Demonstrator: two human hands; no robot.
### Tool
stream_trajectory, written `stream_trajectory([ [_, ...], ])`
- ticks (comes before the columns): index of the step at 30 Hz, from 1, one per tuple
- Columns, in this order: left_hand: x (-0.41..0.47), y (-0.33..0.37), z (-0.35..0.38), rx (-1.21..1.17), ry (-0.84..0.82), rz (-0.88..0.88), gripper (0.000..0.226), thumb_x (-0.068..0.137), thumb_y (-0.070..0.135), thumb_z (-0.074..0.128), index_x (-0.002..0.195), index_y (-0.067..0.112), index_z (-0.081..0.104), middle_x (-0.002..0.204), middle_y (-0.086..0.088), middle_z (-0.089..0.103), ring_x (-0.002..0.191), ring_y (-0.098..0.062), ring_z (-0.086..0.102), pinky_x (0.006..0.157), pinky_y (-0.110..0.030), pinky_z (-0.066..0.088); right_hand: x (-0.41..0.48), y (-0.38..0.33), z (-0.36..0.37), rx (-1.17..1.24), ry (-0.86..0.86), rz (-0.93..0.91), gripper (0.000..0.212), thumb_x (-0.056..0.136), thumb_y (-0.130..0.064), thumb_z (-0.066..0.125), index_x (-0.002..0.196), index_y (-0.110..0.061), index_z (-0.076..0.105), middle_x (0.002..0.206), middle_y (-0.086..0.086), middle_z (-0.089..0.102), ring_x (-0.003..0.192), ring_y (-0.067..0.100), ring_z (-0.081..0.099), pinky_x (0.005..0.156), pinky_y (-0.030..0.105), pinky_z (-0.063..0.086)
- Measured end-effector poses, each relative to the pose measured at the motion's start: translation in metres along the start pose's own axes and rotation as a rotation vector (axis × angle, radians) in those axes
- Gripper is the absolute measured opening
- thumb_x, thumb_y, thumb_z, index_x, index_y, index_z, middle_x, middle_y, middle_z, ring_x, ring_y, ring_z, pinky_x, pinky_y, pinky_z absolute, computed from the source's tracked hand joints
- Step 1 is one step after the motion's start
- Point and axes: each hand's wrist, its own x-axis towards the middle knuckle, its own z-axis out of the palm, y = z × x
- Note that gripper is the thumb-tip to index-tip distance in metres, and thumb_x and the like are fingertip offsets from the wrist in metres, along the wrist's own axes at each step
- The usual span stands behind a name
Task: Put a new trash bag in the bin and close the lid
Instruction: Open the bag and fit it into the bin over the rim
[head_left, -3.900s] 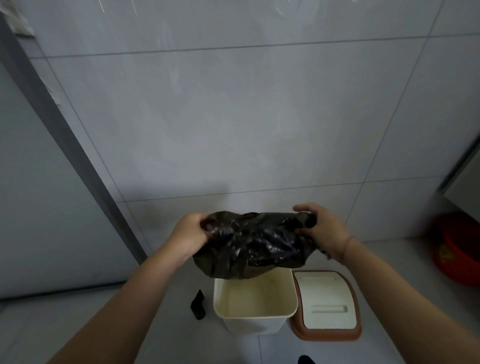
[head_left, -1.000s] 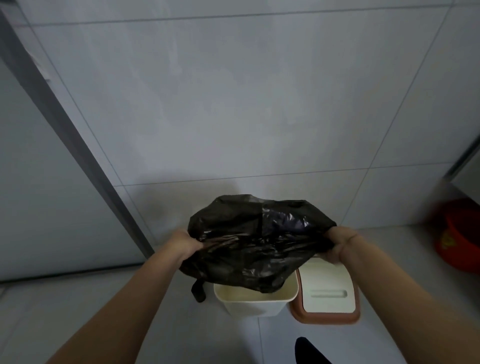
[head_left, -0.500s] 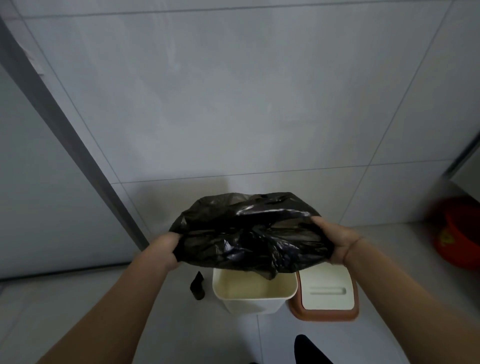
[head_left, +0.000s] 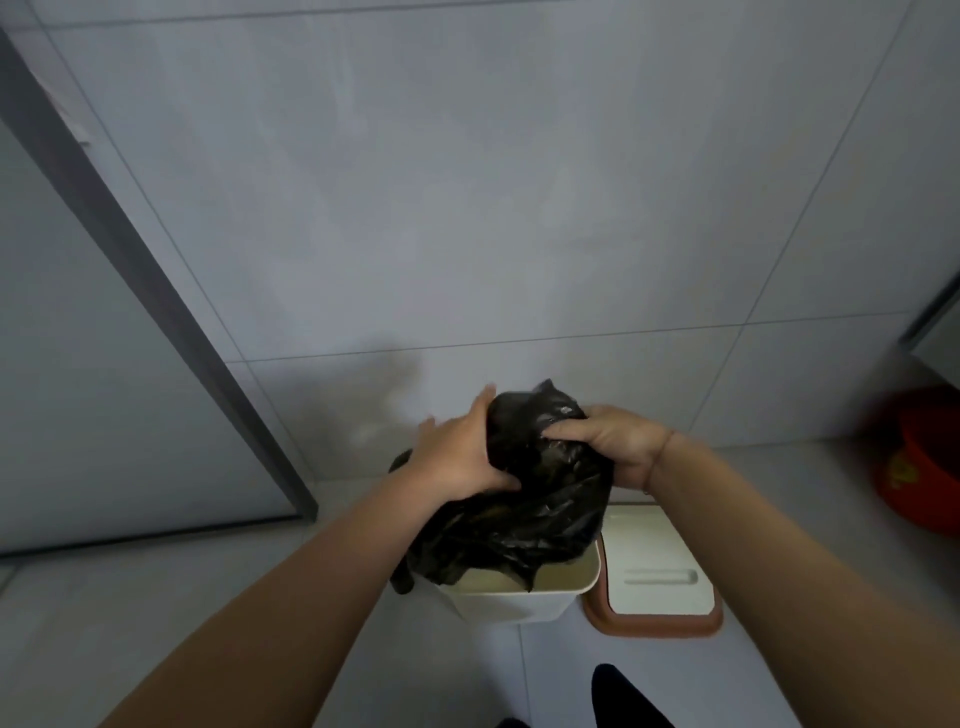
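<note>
A crumpled black trash bag (head_left: 540, 504) hangs above the cream bin (head_left: 519, 597), and its lower folds reach the bin's open top. My left hand (head_left: 457, 457) presses flat against the bag's left side, thumb underneath. My right hand (head_left: 613, 447) grips the bag's upper right part with curled fingers. The bin's lid (head_left: 657, 582), cream with a brown rim, lies flat on the floor to the right of the bin. The bag hides most of the bin's inside.
A tiled wall stands right behind the bin. A dark grey door frame (head_left: 156, 291) slants down at the left. A red basin (head_left: 919, 467) sits on the floor at the far right. A small black item (head_left: 402, 582) lies left of the bin. A dark shoe tip (head_left: 623, 696) shows at the bottom.
The bag was spread wide between my hands; now both hands have come together and bunched it, and it has dropped lower onto the bin's opening.
</note>
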Motion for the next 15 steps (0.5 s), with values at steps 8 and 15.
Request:
stream_trajectory([
  [8, 0.014, -0.062, -0.008, -0.016, 0.109, -0.474, 0.014, 0.085, 0.017, 0.052, 0.079, 0.005, 0.059, 0.072, -0.009, 0.055, 0.072, -0.030, 0.056, 0.060, -0.030, 0.041, -0.003, 0.035, -0.050, -1.001, 0.643, 0.235, 0.029, 0.082, -0.008, 0.050, 0.103, 0.000, 0.067, 0.114, 0.022, 0.066, 0.105, 0.033, 0.062, 0.090, 0.033, 0.048],
  [15, 0.006, -0.060, 0.012, -0.740, -0.048, -0.578, 0.074, 0.074, 0.026, 0.076, 0.133, 0.011, 0.033, 0.121, -0.007, 0.045, 0.106, -0.027, 0.049, 0.076, -0.033, 0.043, -0.001, 0.048, -0.036, -0.459, 0.679, 0.181, 0.057, 0.080, -0.017, 0.065, 0.131, 0.000, 0.045, 0.132, 0.023, 0.048, 0.115, 0.037, 0.051, 0.101, 0.043, 0.041],
])
